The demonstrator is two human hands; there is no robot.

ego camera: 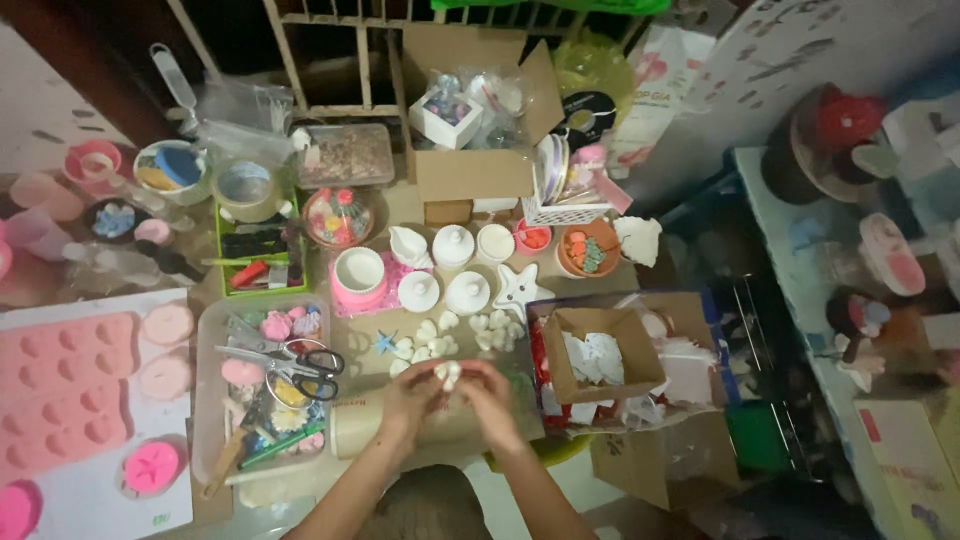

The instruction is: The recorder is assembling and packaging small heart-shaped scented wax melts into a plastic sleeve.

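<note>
Pinching one small white heart (448, 372), two hands, left (412, 393), right (487, 392), one scissors (300, 362) nearby

1. The left hand (412, 392) and right hand (490, 390) meet at the near table edge, together holding a small white heart-shaped piece (449, 372).
2. Just behind them lies a cluster of small white heart-shaped casts (440, 338).
3. Left of the hands stands a clear plastic tray (204, 400), with black-handled scissors (300, 365) in it.
4. Further left lies a pink silicone mould sheet (62, 392).
5. Right of the hands sits a small open cardboard box (600, 360).
6. Behind the casts stands a row of white round lidded jars (455, 268); behind that, a large open cardboard box (478, 110).
</note>
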